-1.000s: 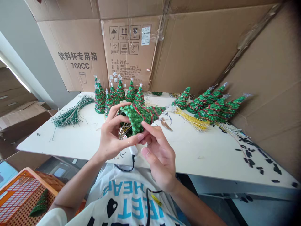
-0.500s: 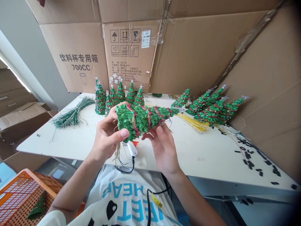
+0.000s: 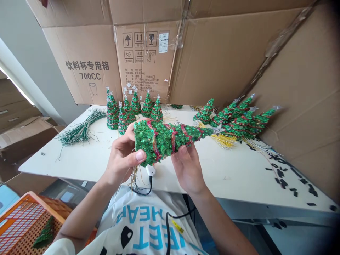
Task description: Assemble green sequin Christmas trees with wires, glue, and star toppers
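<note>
Your hands are apart but both on one piece: your left hand clamps the wide base of a green sequinned cone tree, while your right hand cradles its narrower part from below. The tree lies sideways above the white table, its silver star tip pointing right. Red tinsel garland circles it, and loose wires hang below your left hand. Beyond your hands, similar trees stand upright, and more sequinned trees lie to the right – many look finished. Left of your hands lies a bundle of green wire stems; to the right are a bundle of yellow wires and black snippets – these loose materials appear left to work. Near your left elbow, an orange plastic crate holds another small green tree.
</note>
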Action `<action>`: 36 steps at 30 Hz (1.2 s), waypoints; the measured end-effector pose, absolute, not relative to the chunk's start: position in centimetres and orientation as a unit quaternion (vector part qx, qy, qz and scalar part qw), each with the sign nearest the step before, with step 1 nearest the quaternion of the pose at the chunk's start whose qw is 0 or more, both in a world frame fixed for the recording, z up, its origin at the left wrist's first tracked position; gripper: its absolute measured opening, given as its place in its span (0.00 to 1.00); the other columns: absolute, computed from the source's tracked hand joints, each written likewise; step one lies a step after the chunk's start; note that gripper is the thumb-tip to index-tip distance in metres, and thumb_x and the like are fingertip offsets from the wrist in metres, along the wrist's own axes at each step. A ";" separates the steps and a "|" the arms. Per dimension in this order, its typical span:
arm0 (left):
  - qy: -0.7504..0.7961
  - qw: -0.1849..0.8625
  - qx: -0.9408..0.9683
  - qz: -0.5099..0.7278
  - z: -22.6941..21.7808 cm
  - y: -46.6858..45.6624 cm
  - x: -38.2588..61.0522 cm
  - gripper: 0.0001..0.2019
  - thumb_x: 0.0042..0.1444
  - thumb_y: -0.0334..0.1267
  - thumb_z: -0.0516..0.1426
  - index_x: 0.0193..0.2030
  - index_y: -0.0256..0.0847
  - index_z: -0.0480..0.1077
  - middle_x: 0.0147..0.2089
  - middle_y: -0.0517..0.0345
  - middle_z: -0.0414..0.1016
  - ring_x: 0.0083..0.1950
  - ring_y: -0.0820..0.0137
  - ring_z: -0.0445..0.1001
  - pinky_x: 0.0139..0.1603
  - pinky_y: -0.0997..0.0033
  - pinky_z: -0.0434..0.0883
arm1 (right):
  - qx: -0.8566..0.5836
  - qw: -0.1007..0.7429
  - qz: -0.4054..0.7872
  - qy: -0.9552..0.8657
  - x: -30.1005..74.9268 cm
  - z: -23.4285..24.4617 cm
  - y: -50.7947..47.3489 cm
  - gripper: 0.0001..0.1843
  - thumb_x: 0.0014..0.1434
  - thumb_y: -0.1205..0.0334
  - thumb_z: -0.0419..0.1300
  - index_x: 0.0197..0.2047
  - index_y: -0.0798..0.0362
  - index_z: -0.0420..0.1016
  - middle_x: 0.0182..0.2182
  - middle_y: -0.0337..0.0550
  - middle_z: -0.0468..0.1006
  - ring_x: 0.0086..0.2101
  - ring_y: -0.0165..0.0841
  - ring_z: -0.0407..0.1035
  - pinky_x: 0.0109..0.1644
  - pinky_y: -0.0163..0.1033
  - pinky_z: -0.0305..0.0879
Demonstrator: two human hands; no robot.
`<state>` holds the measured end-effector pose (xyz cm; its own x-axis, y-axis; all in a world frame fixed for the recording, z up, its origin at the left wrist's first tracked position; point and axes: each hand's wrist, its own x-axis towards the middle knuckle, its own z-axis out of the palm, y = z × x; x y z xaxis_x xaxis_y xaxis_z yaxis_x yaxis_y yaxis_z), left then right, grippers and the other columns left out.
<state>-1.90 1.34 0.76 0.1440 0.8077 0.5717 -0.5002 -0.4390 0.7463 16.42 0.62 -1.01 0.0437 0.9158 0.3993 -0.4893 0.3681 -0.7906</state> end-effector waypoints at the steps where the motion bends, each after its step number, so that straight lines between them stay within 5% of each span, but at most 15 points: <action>1: 0.139 0.512 0.555 0.641 0.8 1.3 -1.9 0.14 0.57 0.48 0.75 0.37 0.44 0.79 0.61 0.50 0.81 0.75 0.45 0.72 0.72 0.42 0.76 | -0.231 0.685 0.513 -0.464 16.4 -1.0 0.6 0.25 0.64 0.41 0.76 0.62 0.32 0.82 0.67 0.33 0.82 0.72 0.45 0.71 0.81 0.59 0.65; 8: 0.166 0.522 0.564 0.618 0.9 1.5 -2.0 0.17 0.57 0.53 0.75 0.38 0.44 0.78 0.63 0.50 0.78 0.71 0.49 0.75 0.68 0.49 0.78 | -0.237 0.695 0.510 -0.447 16.1 -0.9 0.4 0.26 0.64 0.40 0.75 0.62 0.34 0.81 0.68 0.35 0.81 0.72 0.46 0.71 0.80 0.59 0.65; 14: 0.201 0.510 0.586 0.597 0.6 2.1 -2.4 0.21 0.60 0.58 0.73 0.38 0.43 0.77 0.57 0.50 0.78 0.65 0.54 0.77 0.63 0.57 0.77 | -0.295 0.689 0.510 -0.422 16.4 -1.0 0.5 0.23 0.64 0.37 0.74 0.57 0.35 0.82 0.63 0.37 0.84 0.63 0.46 0.78 0.65 0.55 0.80; 22: 0.293 0.356 0.680 0.571 1.6 2.4 -3.7 0.16 0.66 0.53 0.70 0.41 0.43 0.78 0.63 0.46 0.79 0.67 0.55 0.77 0.69 0.52 0.75 | -0.333 0.681 0.485 -0.435 17.9 -0.3 1.1 0.23 0.65 0.38 0.74 0.57 0.37 0.82 0.58 0.37 0.86 0.54 0.41 0.81 0.51 0.44 0.81; 27: 0.311 0.243 0.702 0.593 1.3 2.2 -3.0 0.18 0.64 0.48 0.72 0.42 0.45 0.67 0.57 0.48 0.79 0.64 0.57 0.78 0.68 0.52 0.76 | -0.348 0.675 0.473 -0.446 19.0 0.3 1.5 0.25 0.64 0.37 0.73 0.57 0.39 0.82 0.57 0.38 0.86 0.54 0.42 0.81 0.50 0.43 0.81; 36: 0.180 0.147 0.801 0.552 1.5 2.3 -2.6 0.16 0.72 0.44 0.66 0.62 0.44 0.75 0.63 0.43 0.78 0.66 0.56 0.77 0.67 0.51 0.75 | -0.338 0.665 0.459 -0.483 19.7 0.9 1.2 0.21 0.66 0.37 0.73 0.55 0.39 0.84 0.54 0.38 0.88 0.57 0.45 0.81 0.58 0.49 0.81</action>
<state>-2.63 2.29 1.50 0.3265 0.4497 0.8314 0.1258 -0.8924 0.4333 19.69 1.25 0.85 0.1124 0.9368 0.3314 -0.2834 0.3499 -0.8929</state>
